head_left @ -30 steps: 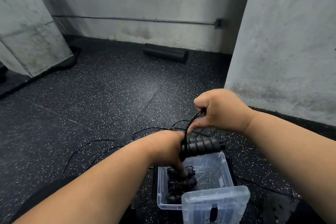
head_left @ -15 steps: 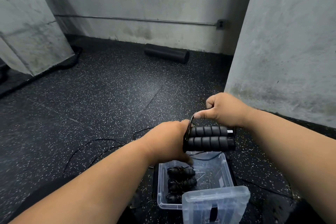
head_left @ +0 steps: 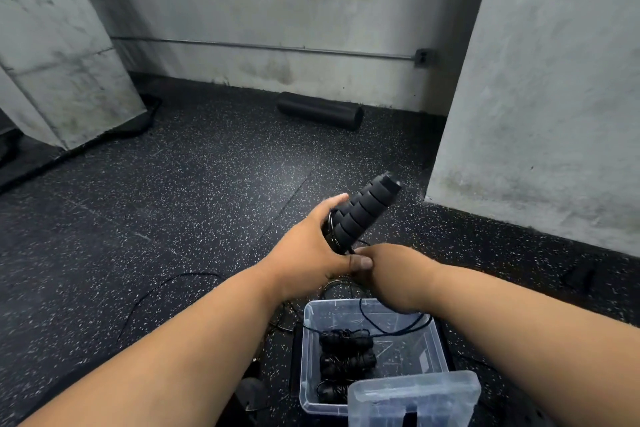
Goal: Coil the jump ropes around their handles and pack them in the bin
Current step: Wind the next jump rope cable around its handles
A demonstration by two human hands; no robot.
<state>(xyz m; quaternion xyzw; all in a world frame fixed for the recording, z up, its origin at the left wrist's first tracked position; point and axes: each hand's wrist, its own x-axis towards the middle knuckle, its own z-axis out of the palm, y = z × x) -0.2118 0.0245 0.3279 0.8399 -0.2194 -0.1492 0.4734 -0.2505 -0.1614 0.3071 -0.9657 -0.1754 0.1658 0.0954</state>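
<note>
My left hand (head_left: 308,250) grips the lower end of a pair of black ribbed jump rope handles (head_left: 363,211), which point up and to the right. A few turns of thin black rope are coiled around their base. My right hand (head_left: 384,270) is just below the handles, turned down, and pinches the black rope (head_left: 391,331), which loops down over the clear plastic bin (head_left: 438,340). Several coiled black jump ropes (head_left: 346,360) lie inside the bin on its left side.
The bin's clear lid (head_left: 412,399) leans against its front right corner. More loose black rope (head_left: 162,288) trails over the speckled black floor to the left. A black foam roller (head_left: 320,111) lies by the back wall. A concrete pillar (head_left: 540,87) stands at the right.
The handles have swung from lying level to pointing up and to the right. My right hand has dropped from above them to below them, carrying the rope round.
</note>
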